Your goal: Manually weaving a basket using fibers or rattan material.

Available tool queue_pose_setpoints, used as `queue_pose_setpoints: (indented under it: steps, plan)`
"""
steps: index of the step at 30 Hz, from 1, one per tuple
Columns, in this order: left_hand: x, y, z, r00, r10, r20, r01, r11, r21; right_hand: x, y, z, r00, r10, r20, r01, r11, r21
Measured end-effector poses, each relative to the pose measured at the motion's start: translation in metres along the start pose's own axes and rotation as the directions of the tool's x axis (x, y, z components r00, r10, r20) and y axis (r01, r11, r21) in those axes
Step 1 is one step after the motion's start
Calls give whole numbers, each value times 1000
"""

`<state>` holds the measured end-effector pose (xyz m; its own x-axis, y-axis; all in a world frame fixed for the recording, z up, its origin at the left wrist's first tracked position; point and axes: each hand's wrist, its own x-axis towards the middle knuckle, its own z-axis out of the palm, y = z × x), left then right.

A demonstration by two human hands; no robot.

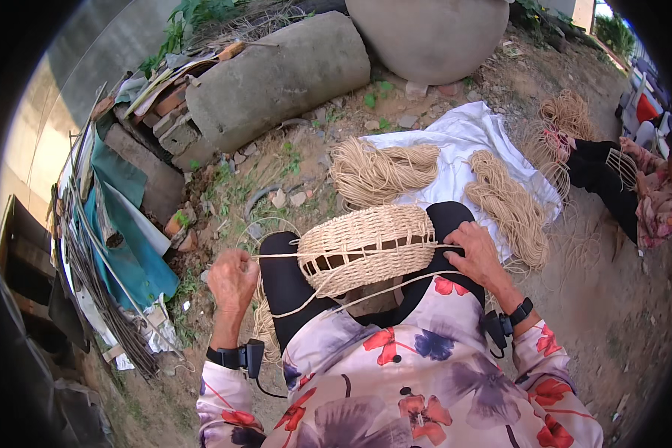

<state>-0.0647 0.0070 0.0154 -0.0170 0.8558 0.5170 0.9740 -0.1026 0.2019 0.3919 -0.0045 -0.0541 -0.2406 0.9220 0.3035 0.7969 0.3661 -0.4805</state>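
Note:
A woven basket (373, 216) of pale cord lies across my thighs, with a band of open gaps along its near side. My left hand (233, 280) is closed on a cord (278, 256) that runs taut to the basket's left end. Beside the basket's right end, my right hand (474, 252) pinches a strand of cord; its fingertips are partly hidden. A looser length of cord (381, 294) curves across my lap below the basket, toward the right hand.
Coils of cord (384, 170) and another bundle (509, 205) lie on a white sheet (455, 138) ahead. A co-worker (653, 187) sits at the right, near more cord. A concrete cylinder (284, 78), a large round pot (429, 37) and sticks with teal sheeting (131, 231) stand around.

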Motion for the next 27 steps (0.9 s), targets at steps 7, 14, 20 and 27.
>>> queue_pose_setpoints:
  steps: [7,14,20,27]
  plan:
    - [-51,-239,-84,891,-423,-164,429,670,605,6,-3,-1,999,-36,-20,35,998,-47]
    - [-11,63,-22,972,165,165,-91,919,-383,13,6,8,1000,-9,3,10,1000,-15]
    - [-11,107,15,898,438,38,-397,846,-356,18,4,11,999,30,28,-31,999,40]
    - [1,-47,-14,999,-28,-28,27,1000,-14,8,7,2,995,83,50,-86,993,76]
